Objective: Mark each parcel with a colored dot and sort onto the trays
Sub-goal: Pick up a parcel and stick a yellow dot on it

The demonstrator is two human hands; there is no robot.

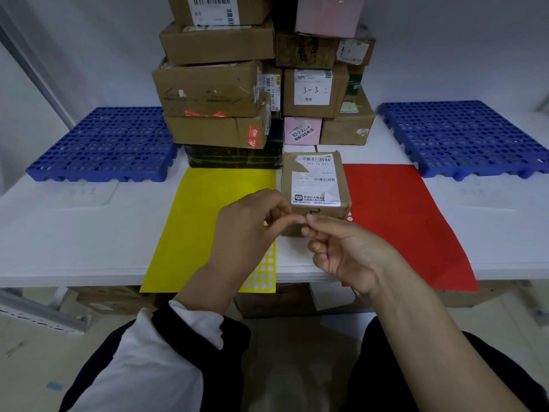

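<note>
Two hands meet low in front of one small brown parcel (312, 185). The left hand (252, 227) has its fingers curled, and one fingertip touches the fingertips of the right hand (341, 251), which are bunched together too. If there is a dot between them, it is too small to see.

The parcel stands on the white table (59, 233) in the gap between a yellow sticker sheet (205, 209) and a red sticker sheet (401, 221). Its right side reaches the red sheet's left edge. The hands hide its front bottom edge. Both sheets hang a little over the front edge of the table.

Just behind the parcel is a big stack of parcels (217, 84). Only a thin gap shows between them. The top of the stack is cut off by the top of the picture.

A blue tray (104, 144) lies at the back left, and another blue tray (463, 135) lies at the back right. The right one runs off the side of the picture. Wide bare strips of table lie in front of each tray, beside the sheets.

The left wrist covers part of the yellow sheet where white round holes show. Boxes under the table are dark and hard to make out.
</note>
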